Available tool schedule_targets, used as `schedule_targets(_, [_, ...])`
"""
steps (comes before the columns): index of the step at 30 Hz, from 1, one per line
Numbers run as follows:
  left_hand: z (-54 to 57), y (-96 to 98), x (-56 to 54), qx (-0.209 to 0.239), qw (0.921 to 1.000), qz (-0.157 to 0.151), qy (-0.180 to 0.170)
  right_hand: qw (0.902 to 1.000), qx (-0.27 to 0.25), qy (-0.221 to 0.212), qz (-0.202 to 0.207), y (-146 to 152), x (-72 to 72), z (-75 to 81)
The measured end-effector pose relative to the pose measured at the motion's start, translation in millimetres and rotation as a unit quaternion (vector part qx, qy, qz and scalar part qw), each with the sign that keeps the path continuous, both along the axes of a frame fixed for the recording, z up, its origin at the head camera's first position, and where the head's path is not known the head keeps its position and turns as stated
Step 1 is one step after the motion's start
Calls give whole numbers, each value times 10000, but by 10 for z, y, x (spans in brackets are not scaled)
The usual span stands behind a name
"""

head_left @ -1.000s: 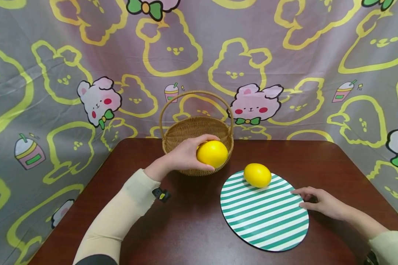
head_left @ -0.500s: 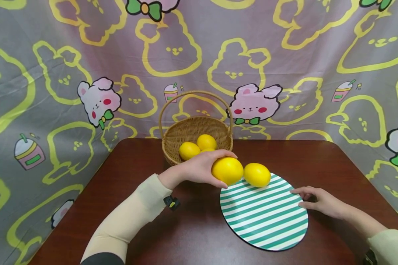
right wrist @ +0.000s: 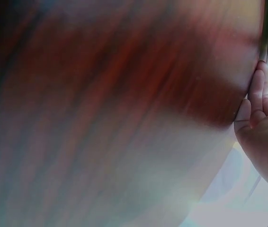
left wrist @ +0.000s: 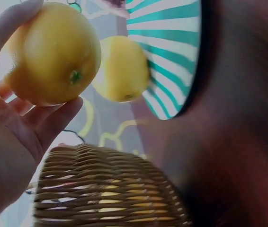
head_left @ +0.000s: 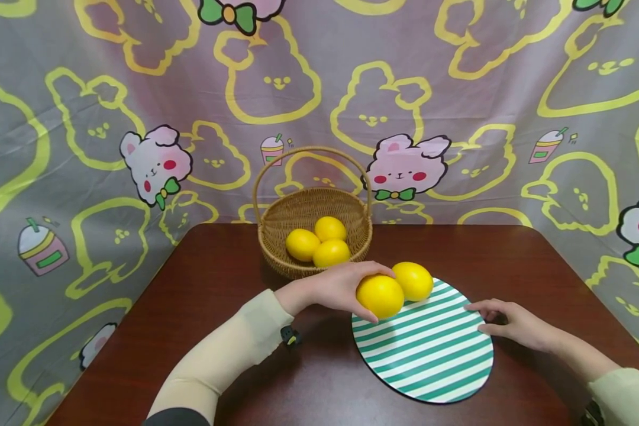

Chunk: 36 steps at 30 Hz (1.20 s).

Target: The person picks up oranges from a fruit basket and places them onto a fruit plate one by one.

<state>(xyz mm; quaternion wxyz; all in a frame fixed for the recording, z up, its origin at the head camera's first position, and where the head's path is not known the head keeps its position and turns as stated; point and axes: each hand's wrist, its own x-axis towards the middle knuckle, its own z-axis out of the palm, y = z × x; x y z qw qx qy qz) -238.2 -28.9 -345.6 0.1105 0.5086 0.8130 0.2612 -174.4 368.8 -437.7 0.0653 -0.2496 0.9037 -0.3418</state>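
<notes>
A yellow citrus fruit [head_left: 380, 297] is held by the left hand [head_left: 342, 287].
It is beside another fruit [head_left: 415, 280], with most of the round striped board [head_left: 428, 355] to its right. The right hand [head_left: 526, 327], holding no fruit, touches the board's rim.

Desk [head_left: 298, 378]: near edge cut off in head view, surface blurred in right wrist view. Held fruit [head_left: 380, 296] hides some left hand [head_left: 341, 288] fingers; contact with striped mat [head_left: 426, 355] unclear.
</notes>
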Motion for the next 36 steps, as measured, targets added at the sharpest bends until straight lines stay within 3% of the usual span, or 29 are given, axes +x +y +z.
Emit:
schedule_targets(7, [-201,91,-62,-367,9993,-77,-25,9999,38,-79,-50,-13,2,16])
schedule_targets(14, [-311,139,-120,-623,9980,-30,-55,9997,105,-164,-143,-21,7,25])
schedule_targets(21, [-386,185,-172,-779,9969,49,-142,9999,83,-66,-92,-10,4,14])
schedule_targets(36, [-465,195,-202,-552,9974,40,-462,9996,140,-189,-178,-19,11,28])
